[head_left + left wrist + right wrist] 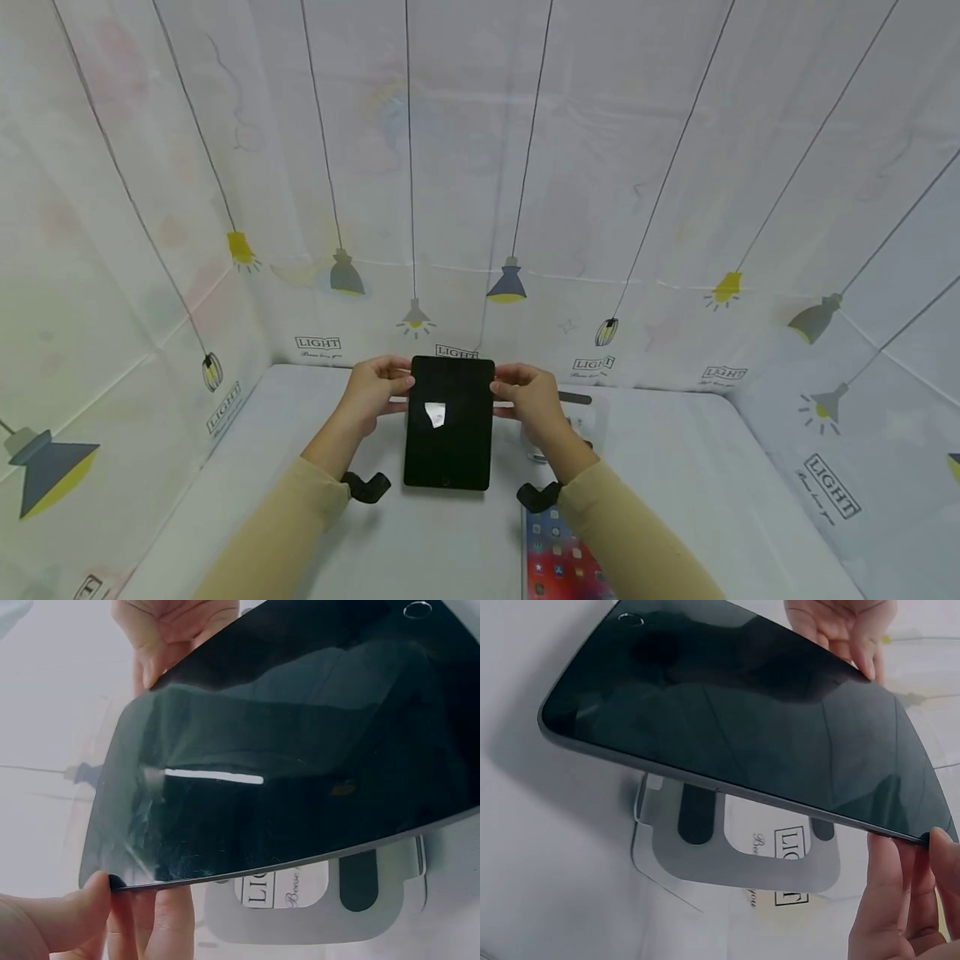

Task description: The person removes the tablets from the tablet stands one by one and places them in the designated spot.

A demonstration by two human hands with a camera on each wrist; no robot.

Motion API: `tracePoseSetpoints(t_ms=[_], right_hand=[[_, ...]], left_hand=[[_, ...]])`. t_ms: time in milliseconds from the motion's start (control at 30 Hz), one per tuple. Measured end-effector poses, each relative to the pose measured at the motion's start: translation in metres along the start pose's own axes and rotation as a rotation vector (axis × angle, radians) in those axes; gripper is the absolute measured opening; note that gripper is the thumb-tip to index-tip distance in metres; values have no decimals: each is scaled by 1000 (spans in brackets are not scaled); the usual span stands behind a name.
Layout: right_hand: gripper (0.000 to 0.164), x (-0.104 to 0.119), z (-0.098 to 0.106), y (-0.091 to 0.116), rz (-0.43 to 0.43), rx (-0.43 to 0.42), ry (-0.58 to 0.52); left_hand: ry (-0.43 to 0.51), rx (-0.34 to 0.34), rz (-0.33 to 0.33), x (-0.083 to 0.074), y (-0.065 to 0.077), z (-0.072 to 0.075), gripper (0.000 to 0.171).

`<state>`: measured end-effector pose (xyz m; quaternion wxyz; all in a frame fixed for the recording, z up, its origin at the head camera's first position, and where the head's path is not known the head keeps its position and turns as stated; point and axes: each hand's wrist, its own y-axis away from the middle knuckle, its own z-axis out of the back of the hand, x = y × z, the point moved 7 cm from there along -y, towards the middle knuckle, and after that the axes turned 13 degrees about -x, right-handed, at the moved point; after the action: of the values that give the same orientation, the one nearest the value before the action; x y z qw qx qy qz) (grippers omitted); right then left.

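A black tablet [448,425] with a dark, reflective screen is held up over the table, its round home button at the lower end. My left hand [372,389] pinches its upper left edge, thumb on the front and fingers behind. On the upper right edge my right hand [531,398] pinches it the same way. Both wrist views show a grey stand [742,874] with dark pads and an oblong opening behind the tablet. In the head view the tablet and right hand hide much of that stand.
A flat item with a colourful screen of app icons [558,554] lies partly under my right forearm. The white table [675,483] meets a curtain printed with hanging lamps [450,208] at the back and sides. Black wrist mounts [366,487] jut inward from both sleeves.
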<state>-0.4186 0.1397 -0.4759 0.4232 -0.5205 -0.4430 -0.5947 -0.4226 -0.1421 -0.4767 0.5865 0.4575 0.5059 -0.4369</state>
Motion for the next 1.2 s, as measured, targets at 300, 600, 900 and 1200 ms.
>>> tracePoseSetpoints(t_ms=[300, 600, 900, 1200], right_hand=[[21, -12, 2, 5, -42, 38, -18], [23, -32, 4, 10, -103, 40, -61], [25, -48, 3, 18, -123, 51, -70], [26, -58, 4, 30, -169, 74, -60]], left_hand=[[-11, 8, 30, 12, 3, -1, 28], [-6, 9, 53, 23, 13, -1, 27], [-17, 8, 89, 40, 20, 1, 26], [-37, 5, 119, 54, 27, 3, 26]])
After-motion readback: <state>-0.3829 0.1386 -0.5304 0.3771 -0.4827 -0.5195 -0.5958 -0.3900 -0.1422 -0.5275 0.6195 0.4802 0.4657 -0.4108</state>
